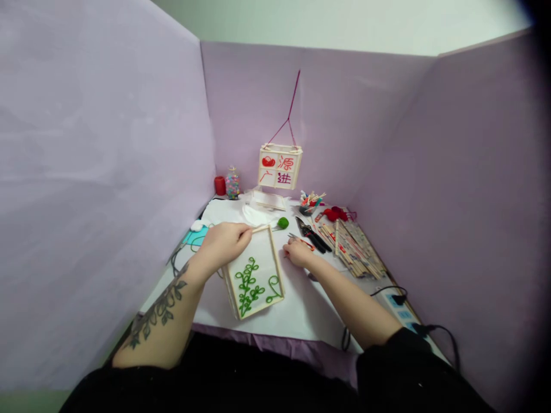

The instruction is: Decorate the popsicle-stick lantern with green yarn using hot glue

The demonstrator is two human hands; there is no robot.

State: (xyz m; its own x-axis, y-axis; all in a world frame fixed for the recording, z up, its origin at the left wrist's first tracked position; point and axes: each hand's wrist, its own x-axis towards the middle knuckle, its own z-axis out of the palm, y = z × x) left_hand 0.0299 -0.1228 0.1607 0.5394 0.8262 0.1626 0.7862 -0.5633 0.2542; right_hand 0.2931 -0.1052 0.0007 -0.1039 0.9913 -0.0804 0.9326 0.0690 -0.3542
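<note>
The left hand [224, 244] pinches the top edge of a wooden frame [255, 274] with green vine work, fingers closed on it. Just right of the frame, the right hand [298, 252] rests on the bench [301, 310], fingers curled around small red-handled scissors [301, 241].

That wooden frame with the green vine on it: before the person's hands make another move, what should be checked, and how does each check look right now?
1. Frame lies flat on the white sheet: ok.
2. Left hand steadies it: ok, fingers pinch the stick at its top edge.
3. Right hand grip: cannot tell; it rests beside the frame on a small red-handled tool, too small to make out.
4. Green vine design uncovered by the hands: ok.
5. Black pliers out of the hands' way: ok, they lie apart, beyond the right hand.
6. Green ball clear of the frame: ok, just past its top corner.
</note>
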